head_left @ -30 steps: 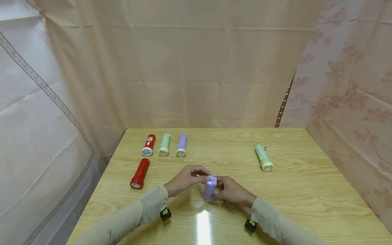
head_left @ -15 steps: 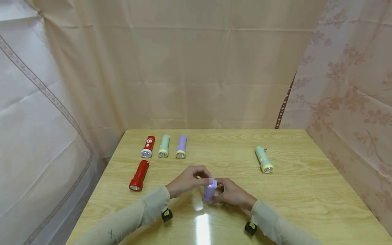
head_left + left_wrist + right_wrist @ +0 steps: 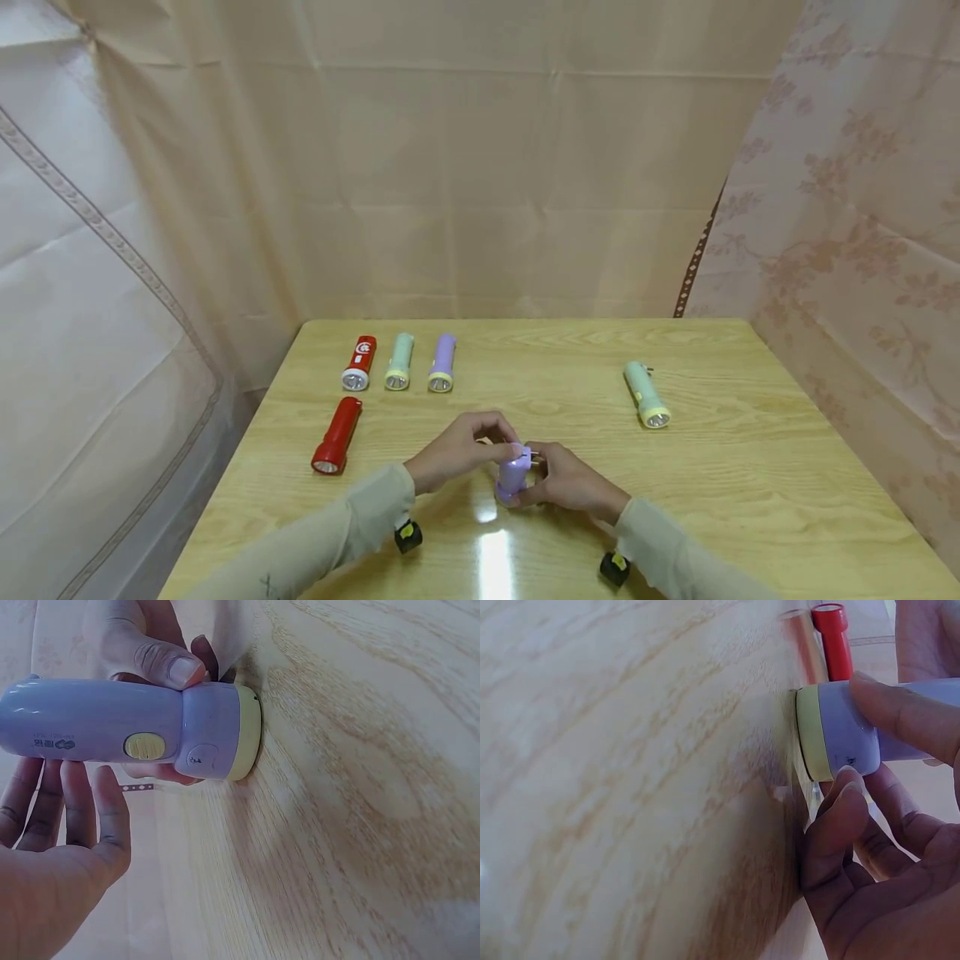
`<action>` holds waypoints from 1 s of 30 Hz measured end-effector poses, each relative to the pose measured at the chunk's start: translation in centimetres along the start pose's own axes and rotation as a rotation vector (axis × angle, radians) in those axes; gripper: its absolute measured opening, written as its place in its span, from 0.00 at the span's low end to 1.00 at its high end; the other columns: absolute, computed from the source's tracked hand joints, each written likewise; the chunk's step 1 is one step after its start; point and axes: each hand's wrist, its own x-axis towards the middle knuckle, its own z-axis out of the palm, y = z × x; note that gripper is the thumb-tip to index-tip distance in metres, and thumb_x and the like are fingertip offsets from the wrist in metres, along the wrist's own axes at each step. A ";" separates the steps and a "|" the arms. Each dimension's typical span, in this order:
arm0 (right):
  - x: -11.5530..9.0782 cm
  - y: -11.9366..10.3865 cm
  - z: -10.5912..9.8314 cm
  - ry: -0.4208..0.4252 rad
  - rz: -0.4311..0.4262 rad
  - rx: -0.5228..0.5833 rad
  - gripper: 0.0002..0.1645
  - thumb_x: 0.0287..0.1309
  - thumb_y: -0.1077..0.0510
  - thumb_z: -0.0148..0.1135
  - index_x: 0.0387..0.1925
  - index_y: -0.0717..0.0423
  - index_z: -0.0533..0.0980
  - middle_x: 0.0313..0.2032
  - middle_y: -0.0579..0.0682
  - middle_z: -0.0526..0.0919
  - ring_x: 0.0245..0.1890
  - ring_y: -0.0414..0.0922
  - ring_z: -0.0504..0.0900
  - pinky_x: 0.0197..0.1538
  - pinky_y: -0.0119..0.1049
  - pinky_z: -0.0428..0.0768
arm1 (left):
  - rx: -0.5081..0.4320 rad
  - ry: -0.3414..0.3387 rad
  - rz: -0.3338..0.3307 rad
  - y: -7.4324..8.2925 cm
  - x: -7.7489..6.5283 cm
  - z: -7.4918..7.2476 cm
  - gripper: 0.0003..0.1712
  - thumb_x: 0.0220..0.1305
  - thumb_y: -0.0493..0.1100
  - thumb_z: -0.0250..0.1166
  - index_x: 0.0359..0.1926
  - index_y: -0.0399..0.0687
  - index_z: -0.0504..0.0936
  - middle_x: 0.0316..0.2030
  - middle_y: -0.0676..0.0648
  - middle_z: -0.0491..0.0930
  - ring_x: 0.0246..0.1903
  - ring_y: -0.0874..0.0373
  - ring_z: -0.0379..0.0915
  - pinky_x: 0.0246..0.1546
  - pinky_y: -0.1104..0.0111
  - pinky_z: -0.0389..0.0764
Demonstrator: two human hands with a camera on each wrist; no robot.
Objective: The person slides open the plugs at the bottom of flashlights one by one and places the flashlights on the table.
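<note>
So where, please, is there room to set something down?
The table is bare right of the rightmost green flashlight, and between it and the lying purple flashlight. Crowded: left of the latter, and around left hand and right hand.

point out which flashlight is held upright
The purple flashlight between the left hand and right hand, its yellow-rimmed head pointing down; the other five flashlights, including another purple one, lie on their sides on the table.
</note>
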 end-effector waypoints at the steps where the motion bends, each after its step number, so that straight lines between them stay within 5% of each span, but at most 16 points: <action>1: 0.0 0.1 0.0 0.001 0.000 -0.003 0.30 0.52 0.50 0.81 0.57 0.48 0.81 0.55 0.44 0.83 0.59 0.51 0.77 0.64 0.61 0.71 | 0.003 0.000 -0.001 0.0 0.0 0.1 0.07 0.69 0.46 0.70 0.42 0.48 0.85 0.42 0.50 0.83 0.47 0.53 0.77 0.50 0.59 0.76; 13: -0.7 -0.2 0.3 0.003 0.010 0.059 0.33 0.54 0.56 0.80 0.61 0.50 0.79 0.57 0.48 0.82 0.58 0.50 0.79 0.59 0.49 0.78 | 0.027 0.008 -0.003 0.5 0.2 0.7 0.08 0.67 0.47 0.71 0.40 0.49 0.84 0.41 0.50 0.82 0.44 0.53 0.77 0.46 0.60 0.78; 19: -0.7 -0.1 0.4 0.004 0.008 0.055 0.33 0.53 0.56 0.80 0.61 0.49 0.79 0.57 0.47 0.82 0.59 0.51 0.78 0.62 0.53 0.76 | 0.044 -0.006 -0.004 0.1 0.0 0.6 0.08 0.67 0.50 0.72 0.40 0.53 0.84 0.42 0.50 0.82 0.44 0.53 0.77 0.45 0.60 0.79; 30: -0.1 0.0 0.1 -0.001 -0.030 0.020 0.28 0.53 0.54 0.81 0.56 0.45 0.82 0.52 0.45 0.84 0.53 0.50 0.78 0.56 0.47 0.76 | 0.119 -0.071 0.158 -0.8 -0.4 -1.0 0.19 0.59 0.47 0.78 0.49 0.56 0.83 0.45 0.53 0.83 0.47 0.55 0.78 0.50 0.59 0.80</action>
